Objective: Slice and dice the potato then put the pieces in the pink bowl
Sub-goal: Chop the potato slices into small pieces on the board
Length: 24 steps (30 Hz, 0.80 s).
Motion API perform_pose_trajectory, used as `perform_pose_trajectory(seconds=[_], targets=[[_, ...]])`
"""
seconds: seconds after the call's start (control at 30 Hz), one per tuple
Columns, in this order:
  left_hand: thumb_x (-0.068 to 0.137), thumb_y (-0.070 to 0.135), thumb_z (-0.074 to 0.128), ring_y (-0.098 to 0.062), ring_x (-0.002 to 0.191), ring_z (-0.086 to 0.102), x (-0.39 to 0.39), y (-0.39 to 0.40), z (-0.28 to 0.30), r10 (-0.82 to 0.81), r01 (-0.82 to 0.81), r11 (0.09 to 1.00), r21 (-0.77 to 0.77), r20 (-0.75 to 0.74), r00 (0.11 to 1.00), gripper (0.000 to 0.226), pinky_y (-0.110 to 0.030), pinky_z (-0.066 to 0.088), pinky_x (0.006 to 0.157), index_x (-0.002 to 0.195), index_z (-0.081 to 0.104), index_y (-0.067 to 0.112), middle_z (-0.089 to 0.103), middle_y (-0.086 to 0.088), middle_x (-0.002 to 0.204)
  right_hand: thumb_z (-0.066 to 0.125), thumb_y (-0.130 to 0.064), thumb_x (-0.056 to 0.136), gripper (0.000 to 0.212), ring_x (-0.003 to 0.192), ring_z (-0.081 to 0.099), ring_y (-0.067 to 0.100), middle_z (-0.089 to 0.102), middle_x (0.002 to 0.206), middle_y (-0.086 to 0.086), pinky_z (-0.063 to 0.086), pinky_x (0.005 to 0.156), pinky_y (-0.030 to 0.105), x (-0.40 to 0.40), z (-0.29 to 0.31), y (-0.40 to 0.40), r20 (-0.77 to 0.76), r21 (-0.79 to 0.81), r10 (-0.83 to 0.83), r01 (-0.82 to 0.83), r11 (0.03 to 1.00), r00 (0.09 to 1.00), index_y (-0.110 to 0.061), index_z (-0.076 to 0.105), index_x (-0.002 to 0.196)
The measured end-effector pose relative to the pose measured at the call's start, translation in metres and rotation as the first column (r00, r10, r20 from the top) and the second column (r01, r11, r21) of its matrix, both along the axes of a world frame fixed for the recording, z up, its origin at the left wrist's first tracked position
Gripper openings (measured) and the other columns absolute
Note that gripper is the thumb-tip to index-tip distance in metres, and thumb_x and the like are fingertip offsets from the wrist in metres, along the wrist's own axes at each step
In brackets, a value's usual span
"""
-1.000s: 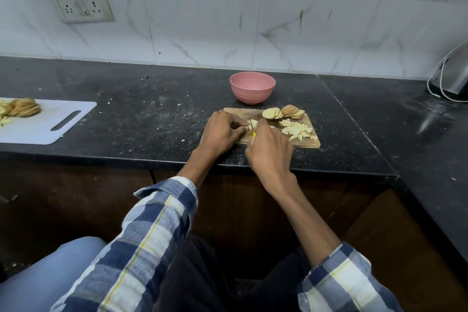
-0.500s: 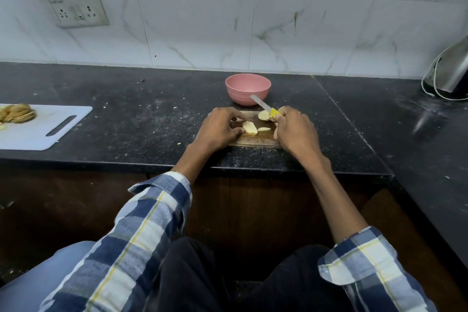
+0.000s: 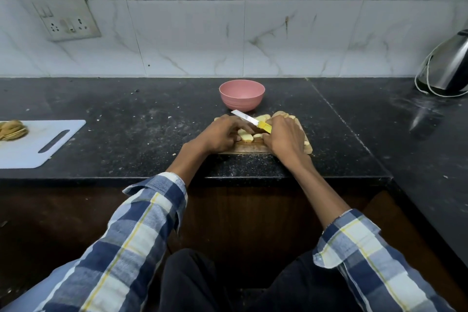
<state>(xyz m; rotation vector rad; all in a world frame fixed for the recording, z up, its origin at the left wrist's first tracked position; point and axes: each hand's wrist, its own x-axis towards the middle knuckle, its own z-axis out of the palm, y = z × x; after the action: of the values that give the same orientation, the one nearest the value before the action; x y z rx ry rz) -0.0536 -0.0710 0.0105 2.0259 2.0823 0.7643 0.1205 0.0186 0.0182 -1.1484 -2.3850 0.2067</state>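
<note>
Here the dark stone bench fills the middle band of the frame, with a tiled wall behind it. At the left edge lies a white cutting board with a heap of peelings on it; at the far right stands a steel kettle. Just right of centre sits a small wooden board, and directly above it in the frame, just beside its far edge, the pink bowl, which looks empty.

The left hand rests on the left half of the wooden board, its fingers curled down onto a pale potato piece. The right hand covers the right half, fingers clamped round the yellow handle of a knife. The blade points up and to the left, lifted over the left hand's fingers. More potato slices show along the board's far edge.

The piece to be cut lies between the two hands, touching the left fingertips and just beside the right. Its long axis seems to run left to right, so the blade would probably need to swing round and come down across it, clear of the left fingertips. Diced pieces, if any, are hidden under the right hand.
</note>
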Motion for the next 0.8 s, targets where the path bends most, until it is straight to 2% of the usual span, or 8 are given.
perform_pose_trajectory(seconds=[0.1,0.17,0.23,0.33,0.43,0.57,0.67,0.8], targets=[[0.085,-0.002,0.075,-0.009,0.116,0.058,0.000,-0.001,0.004,-0.011,0.011,1.000,0.008,-0.018,1.000,0.040,-0.027,0.046,0.101,0.118,0.078,0.020,0.067,0.003,0.130,0.078,-0.024,0.089,0.027,0.100,0.067,0.034,0.073,0.107,0.009,0.052,0.077,0.041,-0.003,-0.001,0.004,-0.003,-0.021,-0.008,0.008,1.000,1.000,-0.016,0.074,0.114],[0.086,0.002,0.077,0.006,0.101,0.053,0.000,-0.002,0.006,-0.015,0.016,1.000,0.018,-0.033,0.999,0.036,-0.010,0.037,0.090,0.118,0.078,0.019,0.065,0.014,0.119,0.079,-0.027,0.088,0.026,0.098,0.067,0.033,0.073,0.107,0.009,0.054,0.076,0.041,-0.006,-0.001,0.006,0.011,-0.030,-0.025,0.025,0.999,1.000,-0.015,0.072,0.111],[0.087,0.009,0.079,0.007,0.087,0.051,-0.001,-0.002,0.006,0.009,-0.008,1.000,0.016,-0.036,0.999,0.032,-0.003,0.032,0.075,0.117,0.078,0.020,0.053,0.025,0.102,0.079,-0.028,0.088,0.028,0.099,0.067,0.034,0.072,0.107,0.010,0.054,0.076,0.042,-0.009,-0.001,0.006,0.005,-0.042,-0.036,0.036,0.998,0.999,-0.013,0.071,0.109],[0.086,0.016,0.082,0.002,0.080,0.050,0.000,-0.004,0.003,0.069,-0.069,0.997,0.015,-0.007,0.998,0.031,-0.005,0.034,0.068,0.117,0.078,0.023,0.048,0.020,0.094,0.079,-0.026,0.088,0.024,0.095,0.067,0.033,0.072,0.104,0.010,0.049,0.070,0.039,-0.014,-0.002,0.005,-0.026,-0.048,-0.020,0.018,0.999,0.999,-0.012,0.072,0.106],[0.086,0.018,0.084,-0.002,0.084,0.056,0.003,-0.007,-0.001,0.095,-0.097,0.994,0.057,0.035,0.995,0.037,-0.011,0.040,0.073,0.121,0.076,0.024,0.053,0.022,0.100,0.074,-0.027,0.090,0.015,0.089,0.066,0.033,0.071,0.097,0.008,0.043,0.066,0.037,-0.019,-0.003,0.005,-0.041,-0.094,0.011,-0.014,0.995,0.999,-0.014,0.073,0.099],[0.089,0.020,0.080,-0.011,0.090,0.056,0.008,-0.009,-0.003,0.111,-0.112,0.993,0.044,0.036,0.993,0.040,-0.029,0.049,0.083,0.127,0.073,0.032,0.054,0.005,0.103,0.071,-0.034,0.092,0.019,0.079,0.063,0.030,0.067,0.083,0.004,0.038,0.060,0.034,-0.025,-0.001,0.008,-0.062,-0.266,0.040,-0.055,0.962,0.997,-0.019,0.064,0.082],[0.090,0.026,0.078,-0.013,0.087,0.051,0.011,-0.008,-0.003,0.138,-0.137,0.990,0.032,-0.017,0.990,0.039,-0.034,0.046,0.081,0.127,0.072,0.035,0.047,0.003,0.095,0.071,-0.036,0.091,0.019,0.079,0.065,0.029,0.068,0.079,0.003,0.041,0.060,0.035,-0.026,0.000,0.013,-0.093,-0.330,0.072,-0.099,0.939,0.993,-0.018,0.070,0.085],[0.088,0.030,0.078,-0.016,0.089,0.054,0.016,-0.006,-0.004,0.228,-0.228,0.973,0.038,0.004,0.974,0.029,-0.040,0.051,0.087,0.116,0.078,0.024,0.051,0.001,0.098,0.069,-0.026,0.092,0.016,0.076,0.066,0.026,0.070,0.074,0.000,0.048,0.062,0.037,-0.017,-0.002,0.015,-0.181,-0.324,0.083,-0.139,0.936,0.980,-0.023,0.075,0.078]])
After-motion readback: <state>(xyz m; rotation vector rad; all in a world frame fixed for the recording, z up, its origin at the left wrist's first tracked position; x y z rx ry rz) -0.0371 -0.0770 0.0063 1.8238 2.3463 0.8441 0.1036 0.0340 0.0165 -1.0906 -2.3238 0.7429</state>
